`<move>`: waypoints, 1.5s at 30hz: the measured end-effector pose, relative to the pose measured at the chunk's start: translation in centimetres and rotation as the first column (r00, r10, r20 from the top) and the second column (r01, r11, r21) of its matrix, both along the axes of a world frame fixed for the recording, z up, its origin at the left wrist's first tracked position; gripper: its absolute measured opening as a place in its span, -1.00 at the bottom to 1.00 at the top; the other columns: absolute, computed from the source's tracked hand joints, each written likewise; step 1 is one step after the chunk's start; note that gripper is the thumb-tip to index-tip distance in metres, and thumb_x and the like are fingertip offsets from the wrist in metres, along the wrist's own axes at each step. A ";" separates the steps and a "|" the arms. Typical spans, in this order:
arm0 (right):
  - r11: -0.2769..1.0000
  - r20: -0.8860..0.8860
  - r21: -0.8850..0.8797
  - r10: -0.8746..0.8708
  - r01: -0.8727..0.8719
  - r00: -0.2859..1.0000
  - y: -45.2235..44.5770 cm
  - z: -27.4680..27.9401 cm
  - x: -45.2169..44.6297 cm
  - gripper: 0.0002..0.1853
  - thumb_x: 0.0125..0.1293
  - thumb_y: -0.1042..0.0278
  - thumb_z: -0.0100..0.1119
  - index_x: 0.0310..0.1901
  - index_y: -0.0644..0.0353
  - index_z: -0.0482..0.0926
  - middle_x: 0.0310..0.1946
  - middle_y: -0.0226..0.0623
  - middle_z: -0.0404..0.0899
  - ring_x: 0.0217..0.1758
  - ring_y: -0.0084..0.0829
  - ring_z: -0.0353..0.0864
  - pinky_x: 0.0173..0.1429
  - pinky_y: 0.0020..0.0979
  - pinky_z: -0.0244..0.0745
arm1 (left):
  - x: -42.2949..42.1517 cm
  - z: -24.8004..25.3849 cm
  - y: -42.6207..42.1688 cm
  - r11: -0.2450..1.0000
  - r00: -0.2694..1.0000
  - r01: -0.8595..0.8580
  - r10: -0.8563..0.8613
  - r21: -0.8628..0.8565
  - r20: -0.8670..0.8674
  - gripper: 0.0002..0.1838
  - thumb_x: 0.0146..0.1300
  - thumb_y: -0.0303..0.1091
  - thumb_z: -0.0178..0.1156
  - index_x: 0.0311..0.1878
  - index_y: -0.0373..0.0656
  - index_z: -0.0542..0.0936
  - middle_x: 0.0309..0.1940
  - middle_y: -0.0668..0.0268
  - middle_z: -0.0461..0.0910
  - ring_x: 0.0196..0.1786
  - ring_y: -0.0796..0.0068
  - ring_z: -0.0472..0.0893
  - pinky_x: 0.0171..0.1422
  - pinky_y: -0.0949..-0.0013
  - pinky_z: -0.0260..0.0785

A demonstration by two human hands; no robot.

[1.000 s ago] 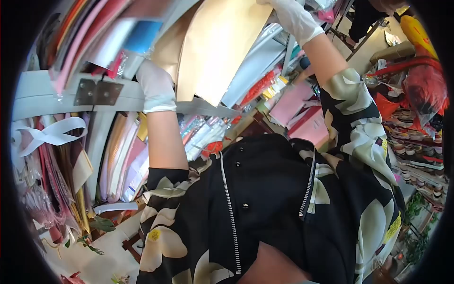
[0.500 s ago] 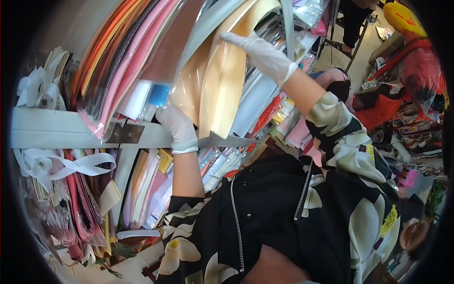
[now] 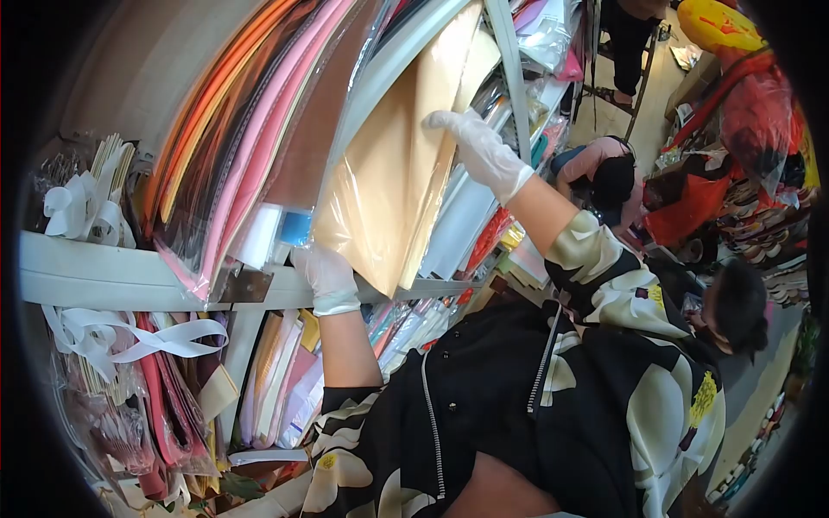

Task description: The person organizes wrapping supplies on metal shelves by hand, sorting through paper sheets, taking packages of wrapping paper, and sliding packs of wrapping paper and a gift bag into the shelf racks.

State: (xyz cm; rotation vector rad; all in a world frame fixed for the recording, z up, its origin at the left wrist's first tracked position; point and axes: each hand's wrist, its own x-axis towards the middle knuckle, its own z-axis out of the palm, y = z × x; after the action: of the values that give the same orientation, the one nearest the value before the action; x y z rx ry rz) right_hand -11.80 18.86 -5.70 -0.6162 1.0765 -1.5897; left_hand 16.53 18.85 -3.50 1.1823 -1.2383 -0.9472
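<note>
A pack of cream paper sheets (image 3: 380, 186) in clear plastic leans out from the shelf, tilted, its lower corner hanging over the shelf edge. My left hand (image 3: 326, 281), in a white glove, is at its lower left edge with fingers closed there; their tips are partly hidden. My right hand (image 3: 485, 157), also gloved, grips the right edge higher up, one digit lying across the front of the paper. Close to my left hand are a blue and white label (image 3: 295, 227) and plastic-wrapped pink sheets (image 3: 250, 164).
Packed orange and dark sheets (image 3: 216, 104) stand left on the grey shelf (image 3: 112, 272). White ribbon (image 3: 177, 338) hangs below, beside more wrapped papers (image 3: 276, 371). A grey upright (image 3: 509, 78) stands right of the pack. Other people (image 3: 600, 173) are at right.
The cream pack has swung lower and shows more of its front. Both hands have shifted slightly down in view, still at its edges. The view has turned, and another person's head appears at right.
</note>
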 end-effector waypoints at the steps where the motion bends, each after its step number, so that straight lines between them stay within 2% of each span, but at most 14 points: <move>1: 0.996 -0.043 -0.088 0.015 -0.018 0.999 -1.0 -1.4 0.0 -0.35 0.13 0.03 0.37 0.12 0.40 0.49 -0.01 -0.09 0.58 0.06 -0.26 0.54 0.16 -0.32 0.43 | 0.1 0.2 0.2 0.999 0.986 0.001 0.006 -0.047 0.164 -0.64 0.46 -0.37 -0.05 0.10 -0.45 0.58 0.01 0.11 0.65 -0.02 0.32 0.64 0.05 0.33 0.52; 3: 1.000 -0.102 -0.017 0.023 -0.025 0.995 -1.3 -0.9 -0.2 -0.34 0.14 0.02 0.39 0.12 0.39 0.49 0.00 -0.08 0.58 0.05 -0.25 0.56 0.14 -0.32 0.44 | 0.1 0.7 0.9 0.990 0.879 0.027 0.041 -0.136 0.476 -0.70 0.47 -0.40 0.01 0.06 -0.43 0.58 -0.02 0.09 0.66 -0.03 0.29 0.64 0.07 0.29 0.50; 5: 0.994 -0.157 0.099 0.050 -0.035 0.986 -1.3 -0.5 -1.1 -0.44 0.15 0.10 0.39 0.05 0.39 0.54 -0.06 -0.10 0.60 -0.01 -0.30 0.58 0.07 -0.32 0.47 | 1.3 -0.5 -0.6 0.998 0.961 0.028 -0.010 -0.062 0.277 -0.71 0.46 -0.43 0.00 0.05 -0.44 0.58 -0.02 0.07 0.66 -0.03 0.26 0.65 0.07 0.27 0.50; 8: 0.976 -0.102 -0.164 0.125 -0.140 0.987 -0.4 -1.0 -1.9 -0.52 0.19 0.14 0.35 0.00 0.37 0.57 -0.14 -0.16 0.61 -0.08 -0.38 0.57 0.01 -0.32 0.47 | 1.9 -1.1 -1.3 1.000 0.996 0.002 -0.002 0.002 0.088 -0.71 0.44 -0.45 -0.01 0.03 -0.45 0.57 -0.03 0.03 0.67 -0.03 0.23 0.65 0.09 0.25 0.49; 11: 0.988 0.171 -0.145 0.079 -0.054 0.982 0.8 0.9 -0.5 -0.54 0.25 0.11 0.28 0.02 0.35 0.58 -0.18 -0.20 0.63 -0.10 -0.42 0.57 0.01 -0.34 0.46 | 1.5 -0.8 -1.0 0.999 1.000 0.011 -0.012 -0.042 -0.026 -0.71 0.44 -0.44 -0.01 0.02 -0.46 0.58 -0.04 0.00 0.67 -0.03 0.20 0.65 0.10 0.22 0.48; 14: 0.962 0.085 -0.266 0.090 -0.065 0.992 -0.2 -0.6 -0.4 -0.53 0.26 0.13 0.28 0.05 0.34 0.57 -0.13 -0.19 0.65 -0.09 -0.36 0.60 0.03 -0.34 0.48 | 0.7 0.0 -0.2 0.999 0.993 0.033 -0.037 -0.038 -0.111 -0.70 0.44 -0.43 -0.01 0.05 -0.45 0.56 -0.02 0.00 0.66 0.00 0.18 0.64 0.13 0.20 0.47; 18: 0.990 0.033 -0.031 0.142 -0.141 0.989 -1.1 0.4 -1.4 -0.61 0.26 0.24 0.34 0.02 0.34 0.62 -0.09 -0.16 0.67 -0.04 -0.29 0.65 0.09 -0.31 0.51 | 0.2 0.3 0.3 1.000 0.996 0.003 -0.005 -0.030 -0.094 -0.64 0.48 -0.33 -0.02 0.16 -0.41 0.51 0.10 0.06 0.60 0.09 0.17 0.61 0.17 0.19 0.47; 20: 0.930 -0.166 -0.334 0.099 -0.150 0.981 -3.7 -1.7 -1.6 -0.63 0.27 0.29 0.32 0.02 0.36 0.62 -0.09 -0.15 0.68 -0.04 -0.26 0.67 0.12 -0.31 0.53 | 0.0 0.7 0.4 0.996 0.961 0.057 -0.037 0.067 -0.275 -0.59 0.49 -0.25 -0.04 0.21 -0.38 0.47 0.16 0.08 0.55 0.15 0.17 0.58 0.22 0.17 0.46; 25: 0.920 0.403 -0.377 0.268 -0.109 0.875 -4.5 2.5 1.4 -0.65 0.28 0.45 0.24 0.07 0.43 0.57 -0.09 -0.11 0.70 -0.08 -0.22 0.70 0.13 -0.30 0.56 | -1.9 2.4 1.7 0.985 0.886 0.084 -0.006 0.149 -0.463 -0.47 0.49 -0.06 -0.07 0.28 -0.33 0.43 0.22 0.07 0.50 0.20 0.13 0.56 0.31 0.10 0.45; 28: 0.995 0.326 -0.057 0.091 -0.076 0.941 -9.5 2.9 1.3 -0.63 0.32 0.45 0.15 0.12 0.43 0.52 -0.03 -0.07 0.67 -0.04 -0.20 0.68 0.11 -0.30 0.56 | -1.4 1.9 1.3 0.982 0.854 0.097 0.002 0.162 -0.521 -0.40 0.48 0.02 -0.06 0.34 -0.30 0.37 0.25 0.04 0.47 0.23 0.08 0.54 0.32 0.06 0.45; 32: 0.993 0.464 -0.114 0.034 0.022 0.885 -13.2 1.3 0.9 -0.66 0.34 0.40 0.07 0.10 0.37 0.51 0.00 -0.02 0.64 0.02 -0.16 0.64 0.11 -0.27 0.54 | -2.2 1.4 2.7 0.982 0.916 0.128 -0.065 0.136 -0.396 -0.30 0.45 0.11 -0.01 0.41 -0.28 0.29 0.30 0.00 0.44 0.25 0.01 0.53 0.23 0.01 0.52; 34: 0.987 0.507 -0.128 -0.023 0.102 0.862 -16.4 -1.4 1.6 -0.67 0.35 0.39 0.06 0.08 0.35 0.52 -0.01 -0.03 0.64 0.03 -0.16 0.63 0.11 -0.26 0.53 | -1.4 0.6 3.1 0.947 0.807 0.270 -0.123 0.175 -0.578 -0.26 0.43 0.13 0.02 0.43 -0.29 0.25 0.32 -0.03 0.41 0.24 -0.04 0.54 0.15 -0.01 0.57; 37: 0.963 0.573 -0.137 -0.113 0.231 0.811 -16.7 -0.8 3.7 -0.67 0.41 0.28 -0.01 0.10 0.25 0.54 -0.04 -0.09 0.64 -0.01 -0.19 0.63 0.08 -0.24 0.52 | 0.5 -1.4 2.6 0.785 0.224 0.618 -0.225 -0.041 -0.948 -0.27 0.44 0.10 0.05 0.47 -0.24 0.22 0.42 -0.07 0.30 0.23 -0.05 0.55 0.13 -0.01 0.59; 45: 0.973 0.584 -0.175 -0.020 0.150 0.811 -15.5 1.0 8.4 -0.57 0.47 0.10 -0.07 0.22 0.16 0.50 0.00 -0.14 0.66 0.02 -0.21 0.63 0.06 -0.34 0.52 | -1.8 0.0 4.3 0.949 0.659 0.314 -0.233 -0.019 -0.715 -0.53 0.50 -0.04 0.05 0.24 -0.20 0.35 0.45 0.04 0.27 0.46 -0.04 0.28 0.49 -0.03 0.24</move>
State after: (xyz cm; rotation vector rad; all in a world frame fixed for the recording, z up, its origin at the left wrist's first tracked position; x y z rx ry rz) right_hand -3.44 3.38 -4.66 -0.1833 0.4789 -1.8231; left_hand 14.75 23.13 -3.51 0.5788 -0.7273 -1.5385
